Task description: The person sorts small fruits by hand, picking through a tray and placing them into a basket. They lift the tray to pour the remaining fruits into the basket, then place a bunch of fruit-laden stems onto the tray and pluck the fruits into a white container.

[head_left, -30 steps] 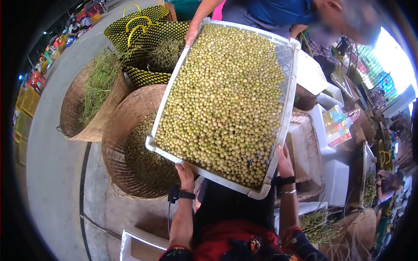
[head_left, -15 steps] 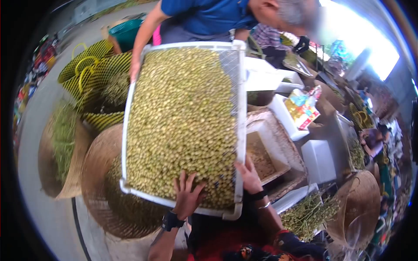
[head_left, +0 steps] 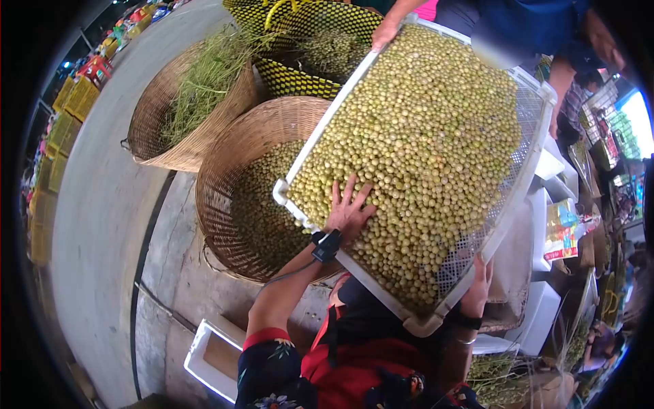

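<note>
A large white mesh tray (head_left: pixel 308 146) slants across the view, heaped with small round green-yellow fruits (head_left: pixel 422 136). My left hand (head_left: pixel 350 213) lies on the fruits near the tray's lower left corner, fingers spread. Around the tray's right rim, near the bottom corner, my right hand (head_left: pixel 477 290) is closed, its fingers partly hidden. Across from me a person in blue (head_left: pixel 531 27) supports the far side with both hands. Bare mesh shows along the tray's right side. Beside and partly beneath the left edge stands a round woven basket (head_left: pixel 221 170) with more fruits inside.
A second woven basket (head_left: pixel 153 112) holds green stalks at the upper left. Behind it is a black-and-yellow woven bag (head_left: pixel 283 75). White foam boxes (head_left: pixel 535 317) stand at the right, another white box (head_left: pixel 197 351) at the lower left. Stalks lie at the lower right.
The view has swung left. The tray now slants more, with its near left corner beside the round basket. My left hand has moved from the near edge towards that corner. More bare mesh shows.
</note>
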`<state>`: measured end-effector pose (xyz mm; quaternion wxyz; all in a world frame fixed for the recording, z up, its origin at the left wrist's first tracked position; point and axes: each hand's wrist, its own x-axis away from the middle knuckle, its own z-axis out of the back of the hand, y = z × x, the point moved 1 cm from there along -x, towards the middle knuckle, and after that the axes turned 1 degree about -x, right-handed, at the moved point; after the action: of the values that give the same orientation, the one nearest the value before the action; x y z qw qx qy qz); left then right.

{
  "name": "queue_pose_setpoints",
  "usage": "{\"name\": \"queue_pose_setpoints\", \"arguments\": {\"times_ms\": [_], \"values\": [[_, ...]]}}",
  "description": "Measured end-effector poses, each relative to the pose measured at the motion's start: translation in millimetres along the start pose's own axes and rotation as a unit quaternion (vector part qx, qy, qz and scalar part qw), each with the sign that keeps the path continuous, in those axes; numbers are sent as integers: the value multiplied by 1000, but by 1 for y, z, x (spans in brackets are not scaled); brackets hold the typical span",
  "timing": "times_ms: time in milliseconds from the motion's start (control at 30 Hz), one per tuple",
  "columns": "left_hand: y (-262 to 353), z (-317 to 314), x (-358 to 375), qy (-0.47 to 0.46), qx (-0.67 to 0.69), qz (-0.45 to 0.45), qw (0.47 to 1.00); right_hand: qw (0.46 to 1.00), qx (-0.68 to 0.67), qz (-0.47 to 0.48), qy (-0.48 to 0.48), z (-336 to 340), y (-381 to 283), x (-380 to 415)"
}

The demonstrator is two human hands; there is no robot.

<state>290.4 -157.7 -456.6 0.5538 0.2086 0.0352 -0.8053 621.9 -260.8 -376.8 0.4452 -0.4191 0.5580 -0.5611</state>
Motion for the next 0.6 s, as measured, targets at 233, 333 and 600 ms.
{"name": "queue_pose_setpoints", "arguments": {"times_ms": [233,333,600], "values": [[-37,23,7,-64,-15,118,991,874,396,282,-13,1,-17,7],[-36,52,29,86,138,251,954,987,-97,-97,86,-18,-38,10],[108,18,91,146,297,443,833,977,-176,-107,62,-23,-41,5]]}}
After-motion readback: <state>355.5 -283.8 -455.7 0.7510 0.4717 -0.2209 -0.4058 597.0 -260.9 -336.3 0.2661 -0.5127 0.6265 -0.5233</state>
